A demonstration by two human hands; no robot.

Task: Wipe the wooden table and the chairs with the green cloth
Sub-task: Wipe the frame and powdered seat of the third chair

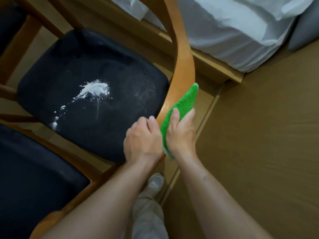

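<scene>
Two bare hands meet at lower centre of the frame on the curved orange-brown wooden backrest rail (183, 66) of the chair. That rail sweeps from top centre down toward lower left. The right hand (181, 133) presses the fuzzy green cloth (184, 102) flat against the rail's outer, right-facing side, its fingers fairly straight and the thumb lying on the pile. The cloth's long axis follows the rail, reaching up and away from this hand. The left hand (143, 138) sits just left of it, fingers curled over the rail's top edge to steady the chair. Unwiped rail stretches upward beyond the cloth, so the right hand is probably the one to slide along it. White powder (95, 88) lies on the black padded seat (72, 66), left of both hands.
</scene>
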